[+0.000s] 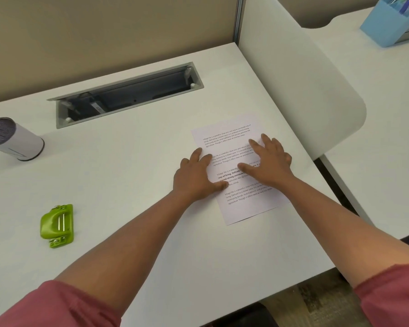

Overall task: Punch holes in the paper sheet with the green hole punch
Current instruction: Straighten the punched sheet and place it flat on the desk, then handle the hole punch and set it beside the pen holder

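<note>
A white paper sheet [236, 204] with printed paragraphs lies flat on the white desk [139, 166], right of centre. My left hand [194, 178] rests palm down on the sheet's left edge, fingers spread, thumb on the paper. My right hand [267, 161] lies flat on the middle of the sheet, fingers apart. Neither hand holds anything. The green hole punch [57, 226] sits alone on the desk at the lower left, far from both hands.
A grey-topped white cylinder [14, 140] stands at the left edge. An open cable tray [128, 95] is sunk into the desk at the back. A white divider panel [305, 86] borders the right side. A blue organiser [392, 22] sits on the neighbouring desk.
</note>
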`<state>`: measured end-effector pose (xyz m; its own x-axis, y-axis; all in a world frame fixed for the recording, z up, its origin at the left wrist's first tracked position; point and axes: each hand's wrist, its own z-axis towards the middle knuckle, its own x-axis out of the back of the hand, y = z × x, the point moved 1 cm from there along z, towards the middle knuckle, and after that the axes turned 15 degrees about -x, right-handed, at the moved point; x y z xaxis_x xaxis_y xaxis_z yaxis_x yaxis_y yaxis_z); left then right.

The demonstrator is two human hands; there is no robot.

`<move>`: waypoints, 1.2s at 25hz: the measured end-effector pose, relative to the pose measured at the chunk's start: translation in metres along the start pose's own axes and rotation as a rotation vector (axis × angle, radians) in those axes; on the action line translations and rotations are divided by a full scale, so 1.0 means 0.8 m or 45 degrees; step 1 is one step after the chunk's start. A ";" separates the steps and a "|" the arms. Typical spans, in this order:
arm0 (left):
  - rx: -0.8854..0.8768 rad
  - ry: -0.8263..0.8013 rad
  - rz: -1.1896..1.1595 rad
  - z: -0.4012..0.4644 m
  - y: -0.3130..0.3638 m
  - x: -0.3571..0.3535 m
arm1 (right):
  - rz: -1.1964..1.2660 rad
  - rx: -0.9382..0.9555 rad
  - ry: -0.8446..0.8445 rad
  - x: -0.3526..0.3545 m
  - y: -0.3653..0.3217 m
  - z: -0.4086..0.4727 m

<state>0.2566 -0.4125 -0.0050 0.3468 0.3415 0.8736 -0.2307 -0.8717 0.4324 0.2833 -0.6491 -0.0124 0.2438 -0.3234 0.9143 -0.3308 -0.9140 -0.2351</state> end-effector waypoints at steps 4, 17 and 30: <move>-0.012 0.037 0.025 0.000 -0.001 -0.002 | -0.088 0.025 -0.032 -0.009 0.006 0.002; 0.001 0.177 -0.118 -0.030 -0.017 0.013 | 0.048 0.024 0.108 -0.009 -0.027 -0.024; 0.295 0.617 -0.261 -0.263 -0.251 0.128 | -0.066 0.741 -0.263 -0.141 -0.359 -0.219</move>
<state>0.1471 -0.1288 0.0446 -0.1053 0.5860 0.8034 0.0212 -0.8064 0.5910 0.1908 -0.3073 0.0098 0.4368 -0.2625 0.8604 0.2232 -0.8949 -0.3864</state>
